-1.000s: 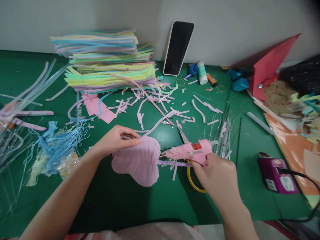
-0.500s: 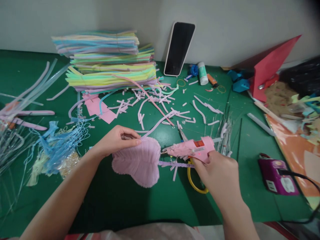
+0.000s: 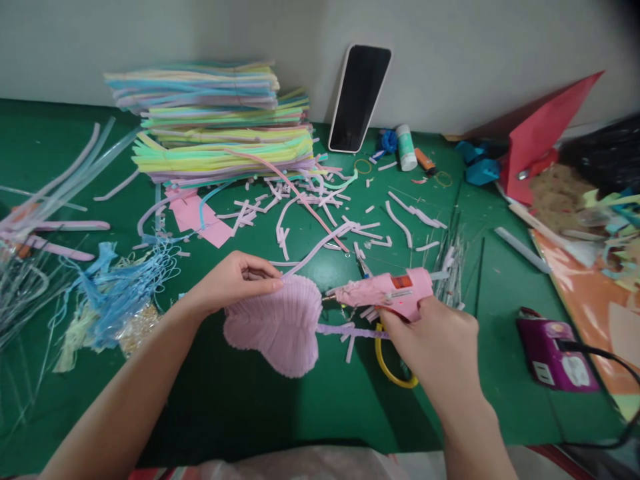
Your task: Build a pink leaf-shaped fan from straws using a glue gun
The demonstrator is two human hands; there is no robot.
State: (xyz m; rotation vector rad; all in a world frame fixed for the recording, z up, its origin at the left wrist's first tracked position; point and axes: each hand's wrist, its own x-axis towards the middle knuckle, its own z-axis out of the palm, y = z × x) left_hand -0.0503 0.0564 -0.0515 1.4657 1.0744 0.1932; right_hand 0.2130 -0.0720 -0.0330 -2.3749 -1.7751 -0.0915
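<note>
My left hand [image 3: 245, 281] pinches the upper edge of a pale purple butterfly-shaped piece [image 3: 280, 327] made of pipe cleaners laid side by side. A loose pipe cleaner end [image 3: 313, 252] reaches up from that edge. In my right hand [image 3: 430, 353] is a pink hot glue gun [image 3: 385, 293], with a glue stick out of its back. The nozzle [image 3: 327, 297] is at the piece's right edge; whether it touches, I cannot tell. A purple twisted strip [image 3: 350, 330] runs right from the piece, below the gun. Yellow-handled scissors [image 3: 395, 377] lie partly hidden under the gun and hand.
Bundles of coloured pipe cleaners [image 3: 225, 143] are stacked at the back, beside a leaning phone [image 3: 360, 97]. Pale purple offcuts [image 3: 300, 193] lie scattered before them. Blue tassels [image 3: 115, 293] sit left; a purple power box [image 3: 555, 350] with a black cable stands right.
The glue gun and my right hand have shifted very slightly, with the gun's rear a little higher and further right. My left hand and the purple piece stay nearly still.
</note>
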